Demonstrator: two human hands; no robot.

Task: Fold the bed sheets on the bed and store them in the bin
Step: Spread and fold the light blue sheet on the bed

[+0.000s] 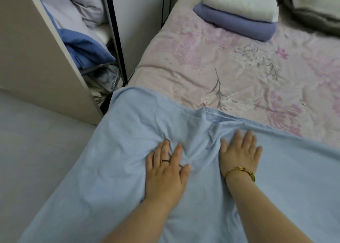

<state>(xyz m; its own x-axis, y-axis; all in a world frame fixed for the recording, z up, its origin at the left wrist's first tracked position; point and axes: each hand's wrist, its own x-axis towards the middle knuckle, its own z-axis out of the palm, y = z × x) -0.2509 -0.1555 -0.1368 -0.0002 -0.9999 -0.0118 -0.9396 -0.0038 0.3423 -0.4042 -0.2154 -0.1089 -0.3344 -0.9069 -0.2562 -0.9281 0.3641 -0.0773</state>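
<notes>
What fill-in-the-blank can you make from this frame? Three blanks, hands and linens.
1. The left hand and right hand both rest on the light ____ sheet.
2. The folded white linen lies ____ the folded purple one.
3. The gold bracelet is on the ____ wrist.
Missing: blue; on top of; right.

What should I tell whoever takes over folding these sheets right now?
Left hand and right hand: both flat, pressing the light blue sheet, holding nothing.
Sheet: spread over the near corner of the bed, wrinkled between the hands.
Done: white folded piece stacked on purple folded piece at the far end.
Left: fold the blue sheet, then store everything; I can't identify a bin in view.
</notes>
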